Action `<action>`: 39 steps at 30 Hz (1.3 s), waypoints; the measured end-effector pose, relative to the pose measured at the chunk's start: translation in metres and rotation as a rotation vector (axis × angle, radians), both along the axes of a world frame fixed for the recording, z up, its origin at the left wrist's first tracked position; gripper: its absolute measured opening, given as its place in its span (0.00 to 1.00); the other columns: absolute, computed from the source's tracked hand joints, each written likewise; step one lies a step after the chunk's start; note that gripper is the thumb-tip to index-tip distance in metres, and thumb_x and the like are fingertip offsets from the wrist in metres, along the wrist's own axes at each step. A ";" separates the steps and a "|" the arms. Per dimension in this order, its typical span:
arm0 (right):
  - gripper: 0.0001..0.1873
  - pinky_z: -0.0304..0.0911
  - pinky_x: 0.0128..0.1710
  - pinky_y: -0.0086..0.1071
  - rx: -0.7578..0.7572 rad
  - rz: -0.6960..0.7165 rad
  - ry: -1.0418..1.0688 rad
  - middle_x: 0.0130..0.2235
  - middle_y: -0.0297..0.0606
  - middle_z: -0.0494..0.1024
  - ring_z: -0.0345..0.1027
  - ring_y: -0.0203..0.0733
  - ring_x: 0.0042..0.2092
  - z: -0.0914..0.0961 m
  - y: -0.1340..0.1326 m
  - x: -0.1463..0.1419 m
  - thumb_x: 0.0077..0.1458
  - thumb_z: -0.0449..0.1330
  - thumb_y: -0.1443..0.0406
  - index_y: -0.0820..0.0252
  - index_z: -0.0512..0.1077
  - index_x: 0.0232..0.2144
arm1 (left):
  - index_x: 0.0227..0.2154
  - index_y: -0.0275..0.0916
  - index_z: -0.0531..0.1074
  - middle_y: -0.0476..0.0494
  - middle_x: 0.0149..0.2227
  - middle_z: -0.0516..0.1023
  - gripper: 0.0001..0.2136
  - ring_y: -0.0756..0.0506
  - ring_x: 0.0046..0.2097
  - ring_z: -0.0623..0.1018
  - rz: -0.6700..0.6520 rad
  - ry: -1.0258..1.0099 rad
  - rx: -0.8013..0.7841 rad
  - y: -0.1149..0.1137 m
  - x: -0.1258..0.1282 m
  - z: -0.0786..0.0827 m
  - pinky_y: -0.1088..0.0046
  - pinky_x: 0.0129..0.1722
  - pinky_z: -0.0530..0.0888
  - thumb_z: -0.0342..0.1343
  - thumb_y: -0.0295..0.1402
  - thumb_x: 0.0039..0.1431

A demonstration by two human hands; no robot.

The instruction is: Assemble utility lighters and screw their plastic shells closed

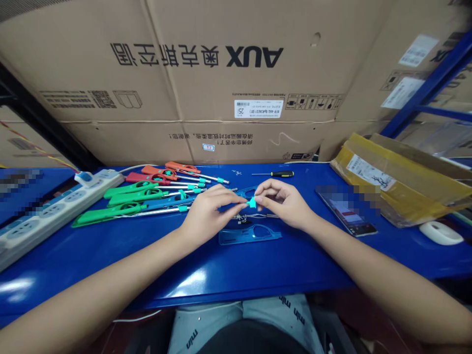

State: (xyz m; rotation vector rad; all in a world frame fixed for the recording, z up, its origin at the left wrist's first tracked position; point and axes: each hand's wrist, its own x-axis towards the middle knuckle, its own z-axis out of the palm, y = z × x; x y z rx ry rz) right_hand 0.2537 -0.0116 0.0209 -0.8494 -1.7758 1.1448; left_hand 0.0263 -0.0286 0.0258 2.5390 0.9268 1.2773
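Note:
A small teal plastic piece is pinched between the fingertips of both hands, a little above the table. My left hand grips its left side with thumb and forefinger. From the other side, my right hand closes on it with thumb and bent fingers. Just below lies a translucent blue lighter shell half with a loop-shaped opening. Between it and the hands are small metal parts and thin wires, partly hidden. Another blue shell half shows behind the fingers.
Several long-neck lighters in green, red and orange lie at left, beside a white power strip. Behind is a screwdriver. At right are a phone, a white mouse and a yellow-taped carton. Cardboard walls the back.

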 end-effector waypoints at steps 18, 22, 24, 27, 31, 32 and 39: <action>0.17 0.63 0.48 0.40 0.738 0.004 -0.526 0.47 0.40 0.83 0.74 0.45 0.48 -0.015 -0.003 0.003 0.63 0.64 0.57 0.55 0.73 0.51 | 0.32 0.40 0.82 0.47 0.33 0.85 0.09 0.46 0.34 0.81 0.086 -0.189 -0.432 -0.003 0.003 -0.021 0.70 0.34 0.76 0.61 0.37 0.63; 0.13 0.63 0.45 0.39 0.734 -0.045 -0.506 0.42 0.39 0.83 0.75 0.43 0.44 -0.016 -0.004 0.001 0.64 0.62 0.61 0.57 0.75 0.50 | 0.32 0.40 0.82 0.48 0.32 0.85 0.11 0.46 0.35 0.82 0.088 -0.206 -0.511 -0.003 0.004 -0.022 0.70 0.36 0.76 0.60 0.40 0.64; 0.12 0.64 0.44 0.40 0.729 -0.037 -0.535 0.40 0.39 0.84 0.76 0.44 0.42 -0.016 -0.001 0.005 0.64 0.61 0.61 0.57 0.76 0.49 | 0.35 0.40 0.82 0.48 0.35 0.85 0.10 0.45 0.37 0.81 0.094 -0.130 -0.449 -0.001 -0.001 -0.020 0.69 0.40 0.76 0.60 0.39 0.65; 0.13 0.66 0.48 0.42 0.680 -0.043 -0.574 0.44 0.42 0.83 0.75 0.46 0.46 -0.013 0.006 0.015 0.64 0.60 0.62 0.58 0.75 0.49 | 0.40 0.40 0.81 0.46 0.40 0.84 0.07 0.43 0.44 0.78 0.058 0.053 -0.240 0.004 -0.010 -0.017 0.64 0.48 0.73 0.61 0.36 0.64; 0.11 0.68 0.45 0.38 0.504 -0.028 -0.636 0.48 0.43 0.81 0.75 0.44 0.44 -0.008 0.015 0.029 0.64 0.58 0.64 0.59 0.73 0.48 | 0.40 0.41 0.80 0.46 0.40 0.82 0.06 0.44 0.43 0.77 -0.040 0.231 -0.207 0.008 -0.017 -0.016 0.64 0.48 0.71 0.62 0.35 0.64; 0.11 0.68 0.44 0.37 0.462 -0.019 -0.668 0.47 0.43 0.80 0.75 0.44 0.42 -0.006 0.015 0.031 0.64 0.57 0.64 0.59 0.72 0.48 | 0.40 0.41 0.81 0.46 0.40 0.82 0.06 0.44 0.43 0.77 -0.055 0.254 -0.220 0.009 -0.017 -0.017 0.64 0.48 0.71 0.63 0.36 0.64; 0.11 0.65 0.47 0.39 0.303 0.056 -0.843 0.50 0.44 0.76 0.72 0.47 0.48 -0.001 0.010 0.029 0.68 0.49 0.66 0.58 0.66 0.49 | 0.36 0.39 0.80 0.46 0.39 0.81 0.06 0.45 0.42 0.78 -0.101 0.254 -0.286 0.015 -0.012 -0.029 0.63 0.50 0.71 0.68 0.34 0.59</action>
